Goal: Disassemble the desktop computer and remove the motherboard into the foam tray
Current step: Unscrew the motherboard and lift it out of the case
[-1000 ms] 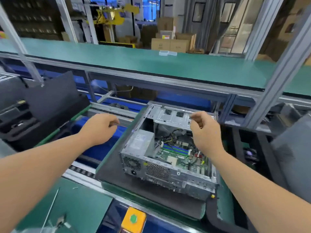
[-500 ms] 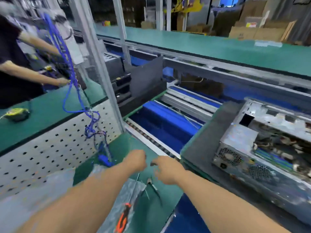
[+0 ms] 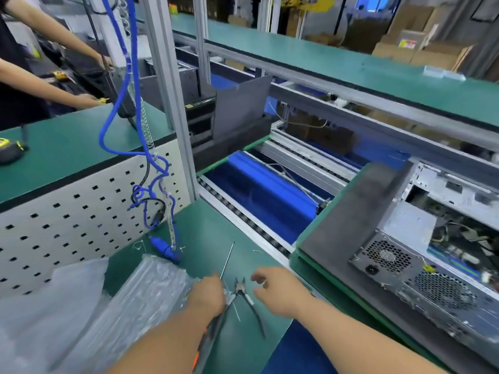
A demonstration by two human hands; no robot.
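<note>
Your left hand (image 3: 208,294) is down on the green bench mat (image 3: 205,233), fingers curled over the long screwdriver (image 3: 226,261); its thin steel shaft sticks out past your knuckles toward the conveyor, and a strip of orange handle shows under your forearm. Whether your fingers have actually closed around it, you cannot tell from this angle. Your right hand (image 3: 275,288) hovers just beside it, fingers loosely spread and gripping nothing, directly right of the small pliers (image 3: 247,300) that lie flat on the mat between your two hands.

The desktop computer (image 3: 432,255) sits well to your right on a dark grey pad (image 3: 348,225), side panel off, its rear fan grilles and power socket facing you. Cables and parts of the board show inside, blurred. No readable brand or label appears on the case.

Crumpled bubble wrap (image 3: 121,300) lies at your left elbow. A blue coiled hose (image 3: 129,90) hangs from above and ends at a blue fitting on the mat, by the perforated white panel (image 3: 67,220). A yellow tape measure (image 3: 8,148) rests on the raised shelf. Another person's arms work at the far left. Cardboard boxes (image 3: 421,47) stand beyond the conveyor; one carries a red-and-yellow sticker too small to read.
</note>
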